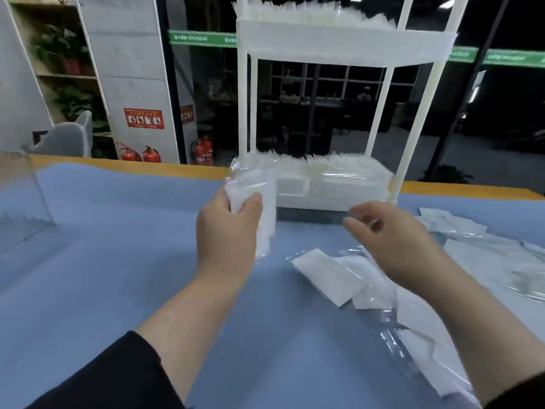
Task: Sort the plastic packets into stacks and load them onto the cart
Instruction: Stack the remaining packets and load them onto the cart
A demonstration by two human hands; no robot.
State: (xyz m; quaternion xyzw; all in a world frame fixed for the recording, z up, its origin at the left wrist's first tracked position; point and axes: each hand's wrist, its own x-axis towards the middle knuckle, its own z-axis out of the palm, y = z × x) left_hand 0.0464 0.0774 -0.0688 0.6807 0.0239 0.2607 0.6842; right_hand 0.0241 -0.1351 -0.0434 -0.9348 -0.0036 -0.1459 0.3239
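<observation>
The left hand (228,228) grips an upright stack of packets (253,202) just before the white cart (318,45), whose shelves hold packets. The right hand (392,234) hovers, fingers loosely curled, over loose packets (327,274) on the blue table (118,246). A green strip (200,39) reads "MAXIMUM".

Left hand (228,228) holds packet stack (256,199) before cart (339,45).

I see even overhead light on the blue table (118,261) — soft shadows, glare on packet film. The right hand (392,231) is motion-blurred; far windows are dark — edges bow outward.
</observation>
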